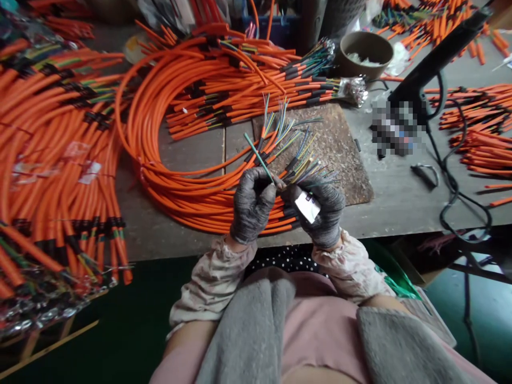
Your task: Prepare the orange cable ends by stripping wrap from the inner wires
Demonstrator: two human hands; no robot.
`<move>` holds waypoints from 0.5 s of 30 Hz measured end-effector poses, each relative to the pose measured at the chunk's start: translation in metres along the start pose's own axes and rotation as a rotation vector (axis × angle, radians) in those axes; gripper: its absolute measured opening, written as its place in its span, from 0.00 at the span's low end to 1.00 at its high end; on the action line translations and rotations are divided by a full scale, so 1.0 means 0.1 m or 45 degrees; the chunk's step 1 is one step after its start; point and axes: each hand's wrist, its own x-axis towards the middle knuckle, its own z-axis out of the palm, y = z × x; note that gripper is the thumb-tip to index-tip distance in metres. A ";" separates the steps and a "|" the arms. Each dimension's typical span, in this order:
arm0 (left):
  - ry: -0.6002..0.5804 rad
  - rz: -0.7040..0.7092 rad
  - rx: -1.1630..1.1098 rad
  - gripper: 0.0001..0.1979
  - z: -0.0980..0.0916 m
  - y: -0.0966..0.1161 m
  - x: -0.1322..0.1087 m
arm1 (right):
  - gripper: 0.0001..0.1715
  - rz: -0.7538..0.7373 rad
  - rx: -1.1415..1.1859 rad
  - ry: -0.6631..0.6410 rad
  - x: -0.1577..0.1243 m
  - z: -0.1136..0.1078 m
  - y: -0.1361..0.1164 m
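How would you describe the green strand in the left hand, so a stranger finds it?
On the workbench, find the orange cable coil and, over it, the grey-gloved left hand and right hand. They hold a fan of thin coloured strands. The green strand pinched by the left hand stands alone at the fan's left.

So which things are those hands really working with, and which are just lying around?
Being handled: grey-gloved left hand pinching a thin green-striped strand; grey-gloved right hand gripping an orange cable with fanned coloured wires and a white paper label.

Lying about: round brown bowl; long black handheld tool.
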 end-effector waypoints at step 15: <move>-0.257 -0.094 0.088 0.36 -0.87 0.69 -0.19 | 0.26 0.690 0.730 -0.270 -0.12 0.14 -0.13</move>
